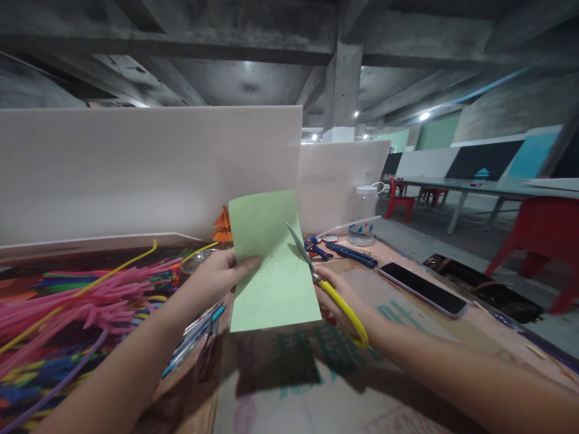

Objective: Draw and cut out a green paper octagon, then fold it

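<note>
A sheet of light green paper [266, 301] is held up above the table, with faint pencil lines drawn on it. My left hand [226, 266] pinches its left edge, thumb in front and fingers behind. In my right hand [337, 295] is a pair of scissors [341, 307] with yellow handles. One blade lies in front of the sheet near its right edge, pointing up and left; the other blade is hidden, apparently behind the paper. The fingers of my right hand are partly hidden by the handles and the sheet.
Pink and coloured pipe cleaners [122, 289] heap up on the left, beside several pens [199, 331]. A small orange paper tree [222, 226] stands behind the sheet. To the right are a blue-handled tool [350, 254], a phone [423, 289] and a clear bottle [363, 214]. Printed cardboard [271, 410] covers the table.
</note>
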